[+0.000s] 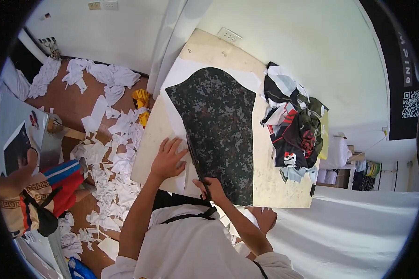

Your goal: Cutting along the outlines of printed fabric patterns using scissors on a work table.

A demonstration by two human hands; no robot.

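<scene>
A dark camouflage piece (219, 130) with a curved top lies over white paper (174, 121) on the pale worktable (205, 42). My left hand (171, 158) rests open, fingers spread, on the white paper left of the camouflage piece. My right hand (209, 188) grips black scissors (194, 160) at the lower left edge of that piece, their blades lying along the edge and pointing up the table.
A pile of mixed fabric pieces (293, 130) lies at the table's right. White scraps (107, 176) and a yellow bundle (142, 104) are on the floor. At left, a co-worker's hand (28, 162) reaches over another table (16, 114). A white draped surface (344, 223) stands at lower right.
</scene>
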